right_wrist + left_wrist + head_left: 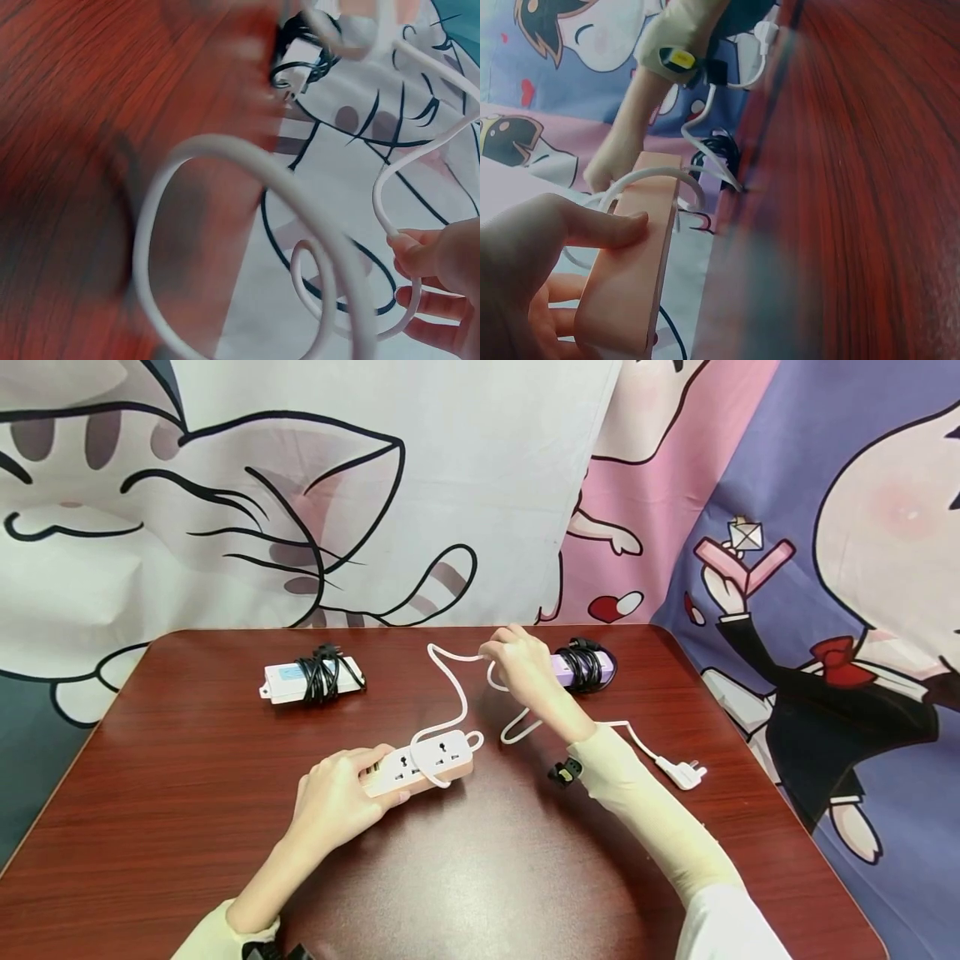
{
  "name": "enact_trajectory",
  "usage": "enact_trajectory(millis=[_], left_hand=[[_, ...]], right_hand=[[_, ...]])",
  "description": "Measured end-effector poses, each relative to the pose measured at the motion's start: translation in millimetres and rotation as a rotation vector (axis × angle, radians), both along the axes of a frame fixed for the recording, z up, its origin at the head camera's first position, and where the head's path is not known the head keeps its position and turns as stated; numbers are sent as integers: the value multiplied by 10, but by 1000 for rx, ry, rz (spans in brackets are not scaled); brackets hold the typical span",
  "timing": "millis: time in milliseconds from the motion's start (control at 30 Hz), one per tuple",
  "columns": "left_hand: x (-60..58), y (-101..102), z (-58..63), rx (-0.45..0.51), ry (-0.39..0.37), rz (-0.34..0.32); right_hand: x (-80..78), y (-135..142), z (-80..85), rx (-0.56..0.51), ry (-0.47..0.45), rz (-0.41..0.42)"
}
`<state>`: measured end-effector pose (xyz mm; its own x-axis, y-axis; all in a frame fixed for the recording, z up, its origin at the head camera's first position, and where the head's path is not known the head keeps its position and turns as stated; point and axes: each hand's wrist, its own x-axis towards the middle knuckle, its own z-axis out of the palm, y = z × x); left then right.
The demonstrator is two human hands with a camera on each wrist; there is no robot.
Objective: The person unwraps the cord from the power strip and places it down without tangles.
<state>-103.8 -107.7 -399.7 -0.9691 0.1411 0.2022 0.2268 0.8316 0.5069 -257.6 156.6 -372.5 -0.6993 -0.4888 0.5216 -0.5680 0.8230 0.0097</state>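
1. Power strip [438,755] is gripped in your left hand [337,797], over the table [480,868].
2. White cord [464,703] loops across it; your right hand [521,664] pinches this cord.
3. Farther back lie a white strip [287,683] and a purple strip [562,670].

The reddish-brown table [187,810] had a dark wood grain. Toward its back left lay a white power strip [286,685] wrapped in black cord [321,680]; toward the back right, a purple power strip [561,669] wrapped in a second black cord [585,665]. A white plug [682,774] lay near the right edge.
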Motion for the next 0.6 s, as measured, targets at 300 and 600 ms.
enact_trajectory(millis=[300, 600], left_hand=[[-64, -61, -27, -18, -13, 36], [-113, -84, -49, -30, -27, 49]], right_hand=[[172, 56, 75, -119, 96, 53], [317, 97, 108, -144, 145, 82]])
